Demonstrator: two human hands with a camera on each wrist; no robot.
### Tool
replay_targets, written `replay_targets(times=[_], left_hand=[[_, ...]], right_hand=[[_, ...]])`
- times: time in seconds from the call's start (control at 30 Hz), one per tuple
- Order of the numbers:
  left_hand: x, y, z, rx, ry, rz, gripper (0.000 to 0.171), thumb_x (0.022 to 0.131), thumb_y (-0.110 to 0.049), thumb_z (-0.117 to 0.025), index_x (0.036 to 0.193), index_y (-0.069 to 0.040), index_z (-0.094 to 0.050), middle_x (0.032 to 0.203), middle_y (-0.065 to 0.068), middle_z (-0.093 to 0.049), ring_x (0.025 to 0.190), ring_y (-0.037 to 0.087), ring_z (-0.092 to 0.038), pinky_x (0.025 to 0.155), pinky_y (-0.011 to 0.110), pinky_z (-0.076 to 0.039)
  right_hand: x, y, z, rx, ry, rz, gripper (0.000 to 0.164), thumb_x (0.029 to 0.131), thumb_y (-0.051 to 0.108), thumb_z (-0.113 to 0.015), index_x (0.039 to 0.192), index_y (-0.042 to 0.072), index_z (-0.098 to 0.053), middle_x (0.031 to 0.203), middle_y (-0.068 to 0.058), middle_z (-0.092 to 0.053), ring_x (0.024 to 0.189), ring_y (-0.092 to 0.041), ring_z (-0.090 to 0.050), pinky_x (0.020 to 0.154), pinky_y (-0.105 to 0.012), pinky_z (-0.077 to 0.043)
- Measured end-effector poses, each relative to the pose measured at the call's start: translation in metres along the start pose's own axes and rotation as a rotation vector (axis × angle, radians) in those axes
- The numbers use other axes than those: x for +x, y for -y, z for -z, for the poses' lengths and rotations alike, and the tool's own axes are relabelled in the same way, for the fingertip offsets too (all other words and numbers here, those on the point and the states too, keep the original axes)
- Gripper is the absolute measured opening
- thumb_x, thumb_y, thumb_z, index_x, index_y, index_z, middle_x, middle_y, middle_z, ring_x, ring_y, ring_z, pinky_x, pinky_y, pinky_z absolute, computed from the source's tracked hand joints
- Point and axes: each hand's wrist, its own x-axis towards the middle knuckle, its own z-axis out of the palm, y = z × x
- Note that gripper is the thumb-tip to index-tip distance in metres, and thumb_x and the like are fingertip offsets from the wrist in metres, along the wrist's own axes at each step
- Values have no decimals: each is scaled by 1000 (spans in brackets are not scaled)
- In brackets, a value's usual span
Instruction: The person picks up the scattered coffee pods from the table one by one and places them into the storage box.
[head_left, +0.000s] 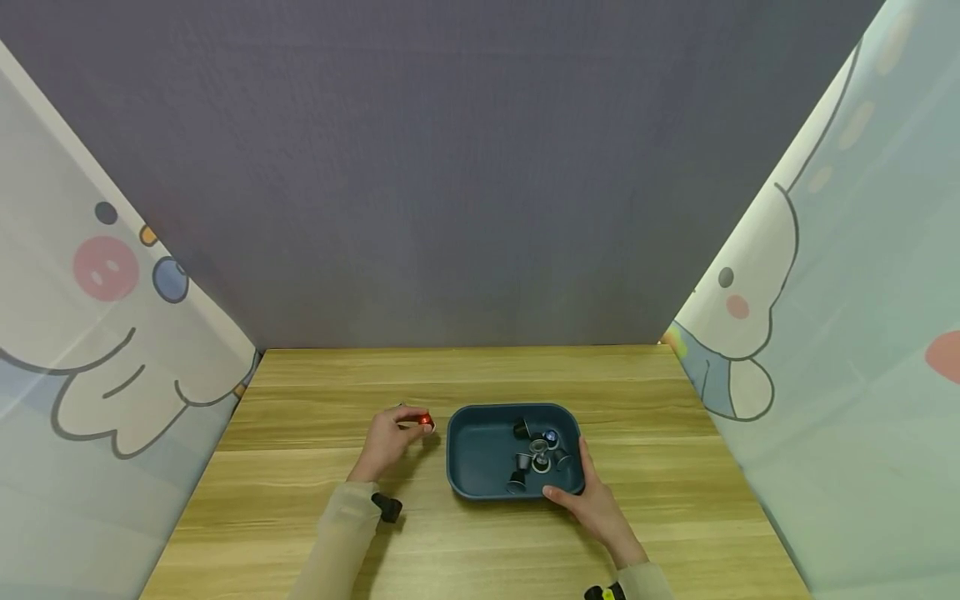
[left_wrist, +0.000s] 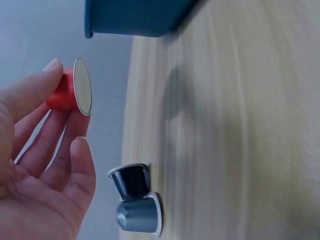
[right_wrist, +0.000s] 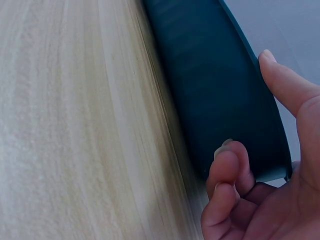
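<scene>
My left hand (head_left: pixel 388 437) pinches a red coffee capsule (head_left: pixel 426 420) between thumb and fingers, just left of a dark blue tray (head_left: pixel 471 497). In the left wrist view the capsule (left_wrist: pixel 65 92) is off the table, its pale flat lid turned toward the tray side. Several coffee capsules, black, grey and one blue (head_left: pixel 551 437), lie jumbled in the right half of the tray. At the tray's front right corner, my right hand (head_left: pixel 596 500) holds on, thumb at the rim and fingers along the side. In the right wrist view, some fingers curl against its outer wall (right_wrist: pixel 215 90).
Two dark capsules, a black one (left_wrist: pixel 132 181) and a grey one (left_wrist: pixel 137 215), lie touching on the wooden table (head_left: pixel 315 533), mostly hidden by my left hand in the head view. A grey panel (head_left: pixel 465 183) rises behind the table, with cartoon-printed sheets (head_left: pixel 840 333) on both sides.
</scene>
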Motion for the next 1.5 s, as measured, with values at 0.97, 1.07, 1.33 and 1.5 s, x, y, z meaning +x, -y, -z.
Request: replay_targets(times=[0.97, 1.07, 1.33, 1.5], left_hand=[[2, -37, -6, -38, 16, -32, 27, 82, -18, -84, 108, -17, -77, 104, -2, -72, 93, 17, -65, 78, 33, -55], [2, -40, -7, -36, 24, -31, 28, 82, -20, -84, 109, -17, -78, 104, -2, -71, 92, 17, -65, 77, 33, -55], [3, -45, -11, -40, 57, -30, 30, 81, -25, -85, 109, -19, -77, 105, -1, -71, 86, 17, -66, 73, 33, -57], [2, -50, -14, -78, 109, -22, 31, 82, -27, -84, 111, -21, -76, 106, -1, -70, 83, 18, -66, 71, 40, -58]], right_hand=[[0, -2, -1, 12, -7, -9, 118, 81, 36, -84, 162, 29, 1, 50, 2, -39, 44, -13, -40, 48, -28, -40], [0, -2, -1, 4, -7, -6, 118, 81, 37, -84, 162, 29, 2, 50, 2, -39, 44, -13, -40, 49, -28, -40], [1, -2, -1, 7, -5, -9, 118, 81, 36, -84, 161, 30, 2, 50, 2, -38, 44, -13, -39, 48, -28, -40], [2, -3, -1, 7, -3, -8, 118, 81, 36, -84, 161, 30, 2, 51, 2, -37, 44, -13, -39, 48, -27, -40]])
